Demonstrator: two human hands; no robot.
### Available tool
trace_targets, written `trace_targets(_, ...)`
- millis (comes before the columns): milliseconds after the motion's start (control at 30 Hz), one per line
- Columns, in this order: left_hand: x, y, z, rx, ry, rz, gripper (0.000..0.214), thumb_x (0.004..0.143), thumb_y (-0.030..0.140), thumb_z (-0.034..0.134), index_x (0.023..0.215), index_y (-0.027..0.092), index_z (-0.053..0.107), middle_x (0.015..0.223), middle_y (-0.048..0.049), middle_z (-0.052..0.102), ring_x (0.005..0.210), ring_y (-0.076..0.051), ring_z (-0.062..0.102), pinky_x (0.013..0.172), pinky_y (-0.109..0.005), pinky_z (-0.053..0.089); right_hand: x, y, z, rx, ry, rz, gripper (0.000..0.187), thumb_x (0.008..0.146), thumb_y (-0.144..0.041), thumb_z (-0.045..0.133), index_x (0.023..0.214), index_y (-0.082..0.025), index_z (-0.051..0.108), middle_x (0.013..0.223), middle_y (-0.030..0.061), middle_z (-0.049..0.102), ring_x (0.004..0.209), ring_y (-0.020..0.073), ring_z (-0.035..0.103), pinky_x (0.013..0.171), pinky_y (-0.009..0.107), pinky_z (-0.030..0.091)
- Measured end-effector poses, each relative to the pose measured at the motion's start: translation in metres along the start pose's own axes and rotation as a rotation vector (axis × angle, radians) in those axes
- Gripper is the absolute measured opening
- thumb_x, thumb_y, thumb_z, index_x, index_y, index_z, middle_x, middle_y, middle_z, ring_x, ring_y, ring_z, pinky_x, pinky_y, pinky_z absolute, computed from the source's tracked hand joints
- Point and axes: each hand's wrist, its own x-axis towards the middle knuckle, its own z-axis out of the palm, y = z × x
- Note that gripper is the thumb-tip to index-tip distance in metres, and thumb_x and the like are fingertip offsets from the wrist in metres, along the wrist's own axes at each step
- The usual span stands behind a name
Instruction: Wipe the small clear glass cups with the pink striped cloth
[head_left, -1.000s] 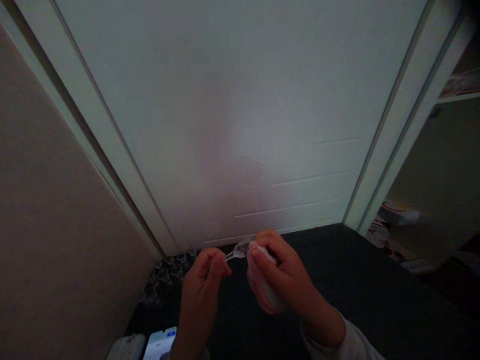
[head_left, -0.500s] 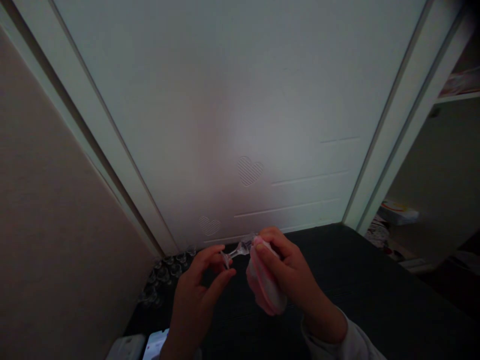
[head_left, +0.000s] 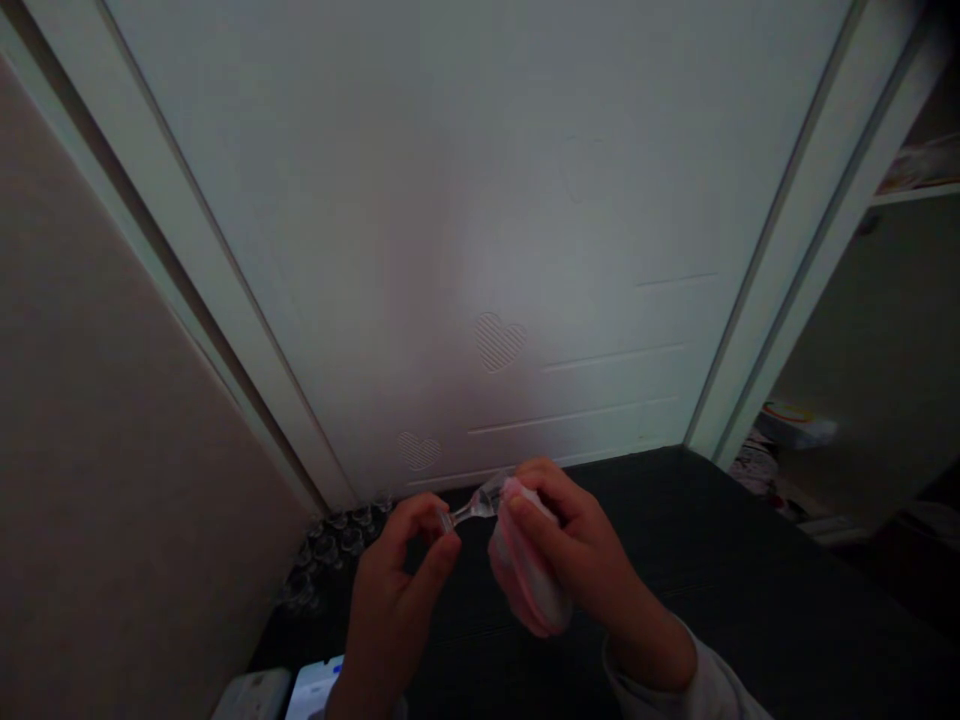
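A small clear stemmed glass (head_left: 474, 505) is held between both hands above a dark surface (head_left: 712, 560). My left hand (head_left: 401, 590) pinches the foot of the glass with thumb and fingers. My right hand (head_left: 577, 560) is closed round a pink-and-white cloth (head_left: 525, 575) that wraps the bowl end of the glass. Both hands sit low in the middle of the view, close to the white panel behind.
A white panel with embossed hearts (head_left: 499, 340) rises behind the hands. Several small clear glasses (head_left: 330, 550) stand at the back left corner. A lit phone (head_left: 319, 685) and a white object (head_left: 251, 695) lie at the bottom left. Open shelves (head_left: 795, 430) are on the right.
My left fingers opened for a moment and then closed again on the glass foot. The right hand and cloth stayed almost in place.
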Motion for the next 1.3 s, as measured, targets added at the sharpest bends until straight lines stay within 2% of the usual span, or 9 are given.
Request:
trace_targets(267, 0.0, 0.012, 0.006, 0.036, -0.039, -0.017, 0.037, 0.092, 0.053, 0.049, 0.069, 0.024, 0.057, 0.063, 0.0033, 0.055, 0.061, -0.018, 0.053, 0.057, -0.028, 0.04, 0.0, -0.002, 0.0, -0.004, -0.004, -0.045, 0.015, 0.093, -0.029, 0.061, 0.082, -0.021, 0.068, 0.081, 0.002, 0.061, 0.075, 0.0177, 0.059, 0.068, 0.03, 0.047)
trace_targets(533, 0.004, 0.011, 0.009, 0.012, -0.062, -0.12, 0.052, 0.098, 0.055, 0.034, 0.058, 0.025, 0.049, 0.059, 0.0013, 0.052, 0.061, -0.02, 0.053, 0.063, -0.032, 0.04, 0.0, -0.009, 0.001, -0.051, -0.01, -0.113, 0.011, 0.091, -0.023, 0.061, 0.082, -0.022, 0.068, 0.081, 0.0021, 0.062, 0.074, 0.0173, 0.059, 0.067, 0.029, 0.047)
trace_targets(633, 0.005, 0.014, 0.01, 0.005, -0.052, -0.127, 0.057, 0.095, 0.064, 0.036, 0.056, 0.025, 0.05, 0.058, 0.0008, 0.053, 0.06, -0.02, 0.053, 0.063, -0.033, 0.042, 0.001, -0.01, 0.002, -0.073, -0.006, -0.095, 0.014, 0.092, -0.024, 0.059, 0.08, -0.022, 0.066, 0.079, 0.0019, 0.061, 0.072, 0.017, 0.058, 0.065, 0.029, 0.046)
trace_targets(700, 0.004, 0.014, 0.012, -0.021, -0.023, -0.127, 0.057, 0.092, 0.07, 0.04, 0.063, 0.024, 0.057, 0.061, 0.0001, 0.057, 0.063, -0.021, 0.056, 0.063, -0.032, 0.044, 0.001, -0.008, 0.002, -0.08, 0.006, -0.065, 0.016, 0.093, -0.025, 0.057, 0.079, -0.021, 0.065, 0.078, 0.0021, 0.061, 0.072, 0.0173, 0.058, 0.065, 0.029, 0.046)
trace_targets(767, 0.002, 0.011, 0.014, -0.095, 0.024, -0.136, 0.051, 0.09, 0.068, 0.047, 0.085, 0.022, 0.065, 0.067, 0.0007, 0.063, 0.068, -0.02, 0.061, 0.067, -0.031, 0.048, 0.001, -0.005, 0.002, -0.075, 0.025, -0.024, 0.018, 0.093, -0.028, 0.057, 0.078, -0.021, 0.063, 0.078, 0.002, 0.06, 0.071, 0.0178, 0.058, 0.066, 0.03, 0.046)
trace_targets(833, -0.001, 0.006, 0.015, -0.178, 0.052, -0.128, 0.044, 0.088, 0.06, 0.058, 0.11, 0.022, 0.064, 0.074, 0.0019, 0.067, 0.074, -0.02, 0.064, 0.073, -0.03, 0.049, 0.0, 0.0, 0.002, -0.059, 0.054, 0.03, 0.022, 0.093, -0.034, 0.058, 0.077, -0.021, 0.062, 0.076, 0.0017, 0.06, 0.071, 0.0181, 0.058, 0.066, 0.031, 0.047)
trace_targets(900, -0.004, -0.001, 0.014, -0.201, 0.043, -0.1, 0.045, 0.083, 0.048, 0.07, 0.12, 0.023, 0.062, 0.084, 0.002, 0.071, 0.08, -0.018, 0.066, 0.079, -0.03, 0.049, 0.001, 0.003, 0.002, -0.034, 0.084, 0.082, 0.025, 0.093, -0.039, 0.06, 0.075, -0.021, 0.062, 0.075, 0.0012, 0.059, 0.07, 0.0182, 0.057, 0.066, 0.031, 0.047)
trace_targets(1033, -0.004, -0.007, 0.009, -0.089, -0.001, -0.09, 0.039, 0.077, 0.034, 0.075, 0.115, 0.025, 0.07, 0.095, -0.0005, 0.074, 0.086, -0.02, 0.066, 0.082, -0.032, 0.048, 0.002, 0.006, 0.001, 0.02, 0.109, 0.125, 0.029, 0.091, -0.046, 0.062, 0.076, -0.021, 0.064, 0.075, 0.0008, 0.059, 0.071, 0.0181, 0.057, 0.067, 0.03, 0.047)
trace_targets(1300, 0.001, -0.001, 0.003, -0.021, -0.003, -0.135, 0.034, 0.074, 0.038, 0.073, 0.104, 0.022, 0.073, 0.083, -0.0024, 0.078, 0.086, -0.025, 0.069, 0.084, -0.037, 0.048, 0.002, 0.002, -0.001, -0.011, 0.039, 0.091, 0.034, 0.092, -0.051, 0.059, 0.077, -0.021, 0.065, 0.077, 0.0015, 0.06, 0.071, 0.0181, 0.057, 0.067, 0.032, 0.048)
